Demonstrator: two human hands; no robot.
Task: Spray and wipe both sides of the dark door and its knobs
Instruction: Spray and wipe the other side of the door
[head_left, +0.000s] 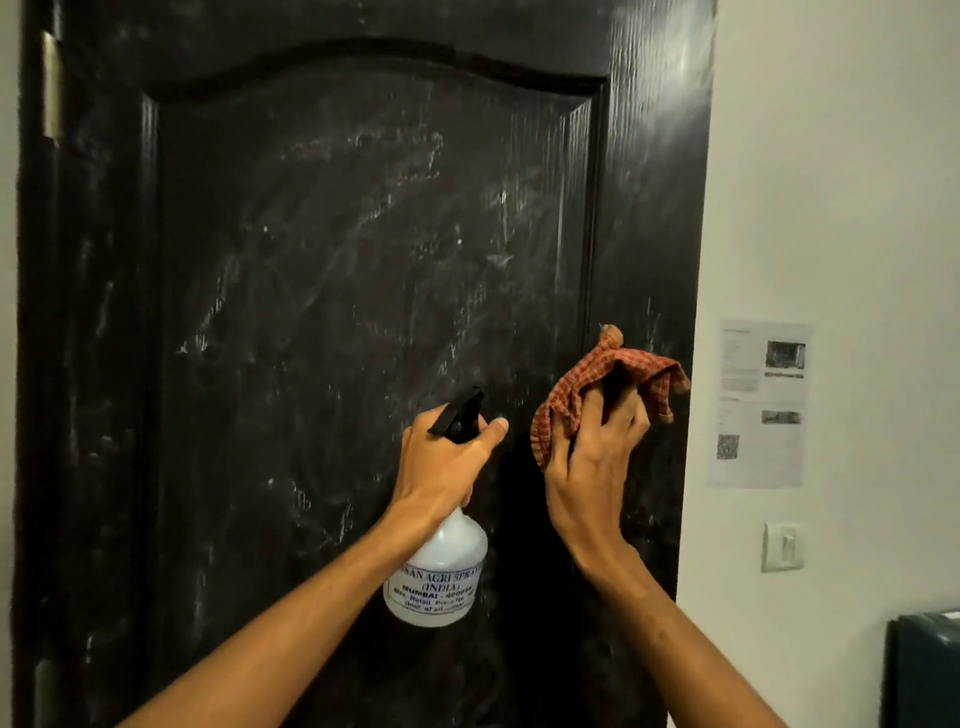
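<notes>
The dark panelled door (332, 270) fills most of the view, streaked with pale smears and droplets. My left hand (441, 462) grips the neck of a clear spray bottle (439, 577) with a black trigger head, held close to the door's middle. My right hand (592, 467) holds a bunched red checked cloth (587, 384) against the door's right stile. No knob is visible in this view.
A metal hinge (51, 88) sits at the door's upper left edge. On the white wall to the right hang a printed paper sheet (761, 405) and a light switch (783, 546). A dark object (924, 670) stands at the lower right corner.
</notes>
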